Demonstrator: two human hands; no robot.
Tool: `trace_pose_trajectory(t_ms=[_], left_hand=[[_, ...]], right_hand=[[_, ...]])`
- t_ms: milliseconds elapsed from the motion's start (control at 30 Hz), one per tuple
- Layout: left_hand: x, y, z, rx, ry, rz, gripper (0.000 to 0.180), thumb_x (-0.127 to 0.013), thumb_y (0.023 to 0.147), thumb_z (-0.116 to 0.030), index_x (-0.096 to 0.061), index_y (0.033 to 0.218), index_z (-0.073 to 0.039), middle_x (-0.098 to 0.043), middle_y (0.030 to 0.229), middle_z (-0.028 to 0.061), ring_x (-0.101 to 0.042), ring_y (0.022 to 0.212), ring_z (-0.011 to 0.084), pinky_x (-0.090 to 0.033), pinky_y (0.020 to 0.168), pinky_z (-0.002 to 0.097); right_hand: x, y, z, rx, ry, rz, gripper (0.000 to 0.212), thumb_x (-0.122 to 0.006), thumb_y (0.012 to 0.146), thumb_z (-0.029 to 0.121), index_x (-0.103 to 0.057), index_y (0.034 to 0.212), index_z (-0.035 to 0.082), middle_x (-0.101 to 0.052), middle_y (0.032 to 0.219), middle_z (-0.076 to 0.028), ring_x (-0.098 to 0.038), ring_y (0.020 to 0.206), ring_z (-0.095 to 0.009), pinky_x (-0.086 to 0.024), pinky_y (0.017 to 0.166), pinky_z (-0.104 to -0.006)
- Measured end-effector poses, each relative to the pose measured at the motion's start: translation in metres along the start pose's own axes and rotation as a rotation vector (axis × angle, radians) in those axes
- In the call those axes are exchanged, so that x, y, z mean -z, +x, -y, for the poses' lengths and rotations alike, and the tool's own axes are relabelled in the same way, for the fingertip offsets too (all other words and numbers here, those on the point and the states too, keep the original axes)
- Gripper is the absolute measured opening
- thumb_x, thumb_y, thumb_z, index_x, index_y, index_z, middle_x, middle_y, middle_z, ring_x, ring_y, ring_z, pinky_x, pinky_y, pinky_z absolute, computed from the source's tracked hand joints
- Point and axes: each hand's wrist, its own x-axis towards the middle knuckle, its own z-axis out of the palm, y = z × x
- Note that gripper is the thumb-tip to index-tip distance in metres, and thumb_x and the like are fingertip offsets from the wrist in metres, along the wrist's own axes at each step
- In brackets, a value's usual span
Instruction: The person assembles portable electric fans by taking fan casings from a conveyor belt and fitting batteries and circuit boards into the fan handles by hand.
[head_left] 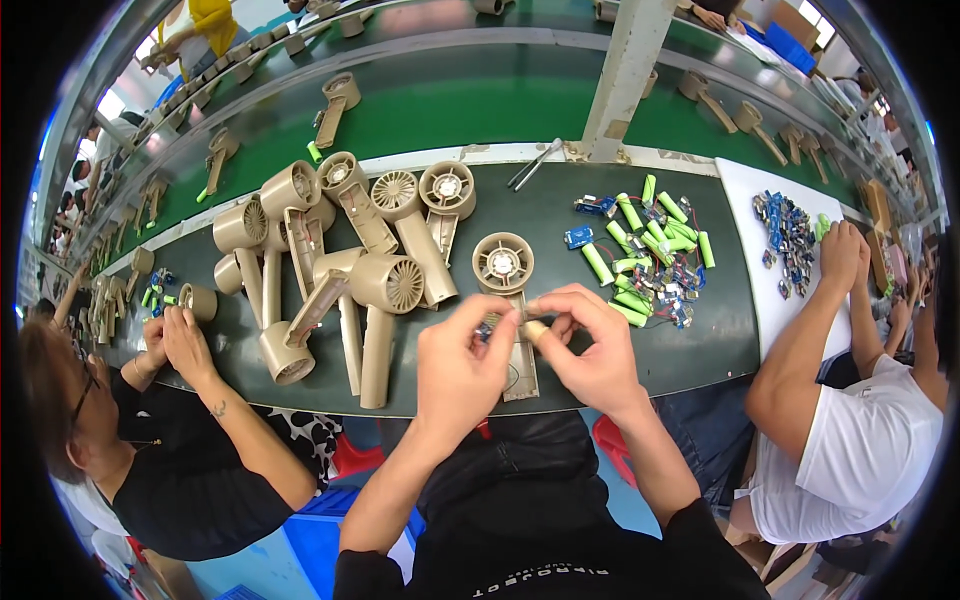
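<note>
In front of me on the dark green bench lies a beige handheld fan housing [503, 262], its round head away from me and its open handle toward me. Both my hands meet above that handle. My left hand [458, 355] is closed in a pinch on a small circuit board [488, 325], mostly covered by the fingers. The fingertips of my right hand [590, 348] are pressed together beside it; what they grip is too small to make out. A pale yellowish cover wraps a digit of that hand. Thin wire shows in the handle.
Several beige fan housings [385, 284] are piled left. Green battery cells with wired boards [655, 240] lie right, near tweezers [535, 165]. A white sheet [738, 215] bears more boards. Co-workers sit on both sides. A metal post [625, 80] rises beyond the bench, before a green conveyor [440, 105].
</note>
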Motion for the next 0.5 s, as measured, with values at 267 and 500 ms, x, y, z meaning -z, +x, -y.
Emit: trace_pose_trajectory(t_ms=[267, 500], left_hand=[[0.004, -0.004, 0.008, 0.626, -0.891, -0.122, 0.013, -0.068, 0.095, -0.013, -0.063, 0.1, -0.002, -0.047, 0.059, -0.0091, -0.03, 0.044, -0.0016, -0.018, 0.041, 0.0207], [0.014, -0.023, 0.01, 0.388, -0.604, 0.003, 0.032, -0.047, 0.103, -0.008, -0.052, 0.133, 0.002, -0.057, 0.08, 0.0035, -0.049, 0.069, 0.0082, -0.041, 0.063, 0.0246]], right_hand=[[-0.017, 0.014, -0.013, 0.473, -0.46, -0.107, 0.019, -0.076, 0.076, 0.001, -0.07, 0.095, 0.004, -0.068, 0.091, -0.006, -0.064, 0.06, -0.015, -0.049, 0.051, -0.0268], [-0.018, 0.015, -0.006, 0.432, -0.508, -0.113, 0.017, -0.074, 0.076, 0.003, -0.071, 0.093, 0.006, -0.064, 0.082, -0.005, -0.062, 0.058, -0.019, -0.049, 0.052, -0.0303]])
